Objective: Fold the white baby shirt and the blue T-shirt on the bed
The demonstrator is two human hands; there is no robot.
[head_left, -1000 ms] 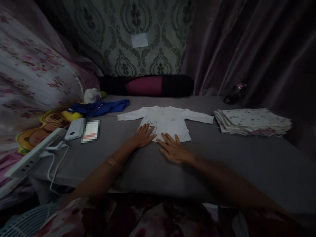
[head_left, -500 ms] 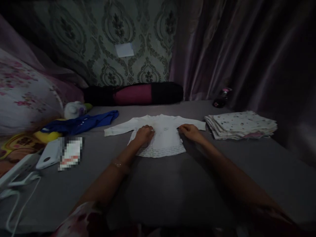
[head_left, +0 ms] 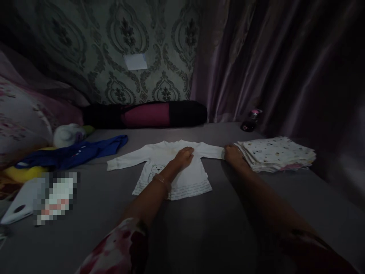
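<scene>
A small white long-sleeved shirt [head_left: 159, 167] with a bear print lies spread flat on the grey bed surface [head_left: 199, 228]. My left hand [head_left: 184, 156] rests flat on the shirt's chest just below the collar, fingers stretched out. My right hand [head_left: 232, 155] is at the cuff end of the shirt's right sleeve, fingers curled down onto the cloth; what it grips is hard to make out in the dim light. It lies right beside a stack of folded patterned cloths [head_left: 276, 154].
A blue garment [head_left: 71, 154] and a white soft toy [head_left: 67, 134] lie at the left by a floral pillow [head_left: 19, 121]. A white device [head_left: 19, 199] sits near left. A dark and pink bolster [head_left: 145, 114] lines the wall. A small bottle [head_left: 251, 120] stands by the curtain.
My left hand slid up the shirt from its lower front to the chest. My right hand moved from the hem out along the right sleeve to its end. The view shifted right.
</scene>
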